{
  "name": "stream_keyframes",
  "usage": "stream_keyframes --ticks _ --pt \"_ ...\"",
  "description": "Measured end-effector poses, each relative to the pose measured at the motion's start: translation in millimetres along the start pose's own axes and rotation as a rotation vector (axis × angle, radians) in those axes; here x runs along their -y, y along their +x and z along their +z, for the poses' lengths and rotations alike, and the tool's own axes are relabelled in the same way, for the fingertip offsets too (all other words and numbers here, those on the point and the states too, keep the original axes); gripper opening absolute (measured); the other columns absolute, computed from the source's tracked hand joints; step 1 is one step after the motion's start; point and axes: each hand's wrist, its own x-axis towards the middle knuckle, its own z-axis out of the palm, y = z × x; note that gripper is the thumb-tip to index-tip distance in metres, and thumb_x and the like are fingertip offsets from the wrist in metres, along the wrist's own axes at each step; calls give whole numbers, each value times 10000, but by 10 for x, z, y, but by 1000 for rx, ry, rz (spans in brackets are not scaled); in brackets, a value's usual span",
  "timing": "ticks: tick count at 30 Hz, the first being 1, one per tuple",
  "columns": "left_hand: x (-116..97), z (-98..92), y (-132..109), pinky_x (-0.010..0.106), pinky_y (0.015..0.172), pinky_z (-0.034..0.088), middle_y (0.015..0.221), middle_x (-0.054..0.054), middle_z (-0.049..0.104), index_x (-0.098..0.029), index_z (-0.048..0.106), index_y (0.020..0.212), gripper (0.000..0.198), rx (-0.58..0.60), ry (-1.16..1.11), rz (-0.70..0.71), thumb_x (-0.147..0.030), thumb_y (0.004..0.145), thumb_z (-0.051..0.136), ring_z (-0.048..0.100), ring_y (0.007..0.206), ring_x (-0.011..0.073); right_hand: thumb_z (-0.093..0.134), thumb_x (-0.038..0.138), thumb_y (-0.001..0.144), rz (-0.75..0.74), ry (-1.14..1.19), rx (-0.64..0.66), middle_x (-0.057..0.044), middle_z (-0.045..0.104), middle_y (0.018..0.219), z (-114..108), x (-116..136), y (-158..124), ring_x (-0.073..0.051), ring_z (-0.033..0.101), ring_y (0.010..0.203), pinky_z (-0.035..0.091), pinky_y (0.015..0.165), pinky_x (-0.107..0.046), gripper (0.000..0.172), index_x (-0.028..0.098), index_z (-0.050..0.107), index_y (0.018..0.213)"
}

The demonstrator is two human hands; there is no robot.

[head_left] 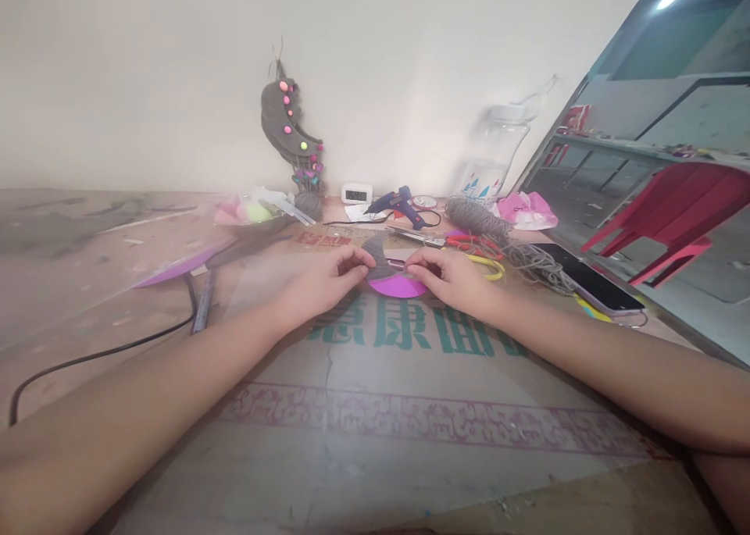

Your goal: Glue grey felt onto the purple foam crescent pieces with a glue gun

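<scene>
A purple crescent cutout (398, 287), its left part wrapped in grey yarn, is held just above the printed board. My left hand (328, 279) pinches the wrapped part between thumb and fingers. At the other end, the thumb and forefinger of my right hand (454, 277) are closed at the purple crescent's right tip; whether a yarn strand also lies between them I cannot tell. Behind my hands are red-handled scissors (474, 244), and a loose bundle of grey yarn (477, 219) trails down to the right.
A blue glue gun (401, 205), a white digital timer (357, 193) and a glass bottle (489, 160) stand by the wall. A grey crescent with pompoms (275, 121) hangs there. Right lies a phone (598, 277); left, a pen (202, 302) and a black cable (105, 349).
</scene>
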Motion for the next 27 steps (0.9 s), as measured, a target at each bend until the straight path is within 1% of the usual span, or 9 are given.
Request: stream_keyframes --ticks 5,9,11,18,21,27 --pt "-24 -1 -11 254 617 387 785 6 623 -238 638 945 230 32 27 12 -355 825 480 537 697 151 465 334 875 45 -39 -11 12 580 658 13 -41 -1 -109 455 553 317 538 -230 224 187 634 880" --pt "-31 1 -12 253 634 406 843 17 623 -239 623 1063 313 78 14 34 -370 789 548 538 731 151 465 338 875 63 -34 -54 24 557 625 7 -33 1 -105 440 537 314 528 -227 214 193 622 856" --pt "-24 3 -12 258 649 415 846 23 617 -232 615 1089 347 85 24 52 -369 772 576 539 740 153 463 336 874 74 -43 -72 25 546 609 -4 -28 3 -106 433 529 310 523 -228 213 192 619 857" --pt "-27 0 -23 268 674 418 879 24 615 -228 610 1072 332 95 73 51 -393 787 564 533 757 148 458 363 870 97 -95 -45 -6 601 691 -24 -64 13 -120 462 567 312 535 -233 244 194 634 878" --pt "-33 -4 -24 269 684 421 890 22 612 -223 594 1083 332 112 65 36 -387 797 553 534 769 145 465 357 868 94 -103 -7 3 596 671 -27 -72 14 -117 472 564 308 533 -232 227 199 628 872" --pt "-9 -6 -8 262 676 422 881 15 614 -218 576 1080 312 122 17 5 -366 807 546 542 765 137 468 361 866 46 -112 148 24 547 591 -106 -90 39 -106 458 523 293 507 -228 221 208 625 839"
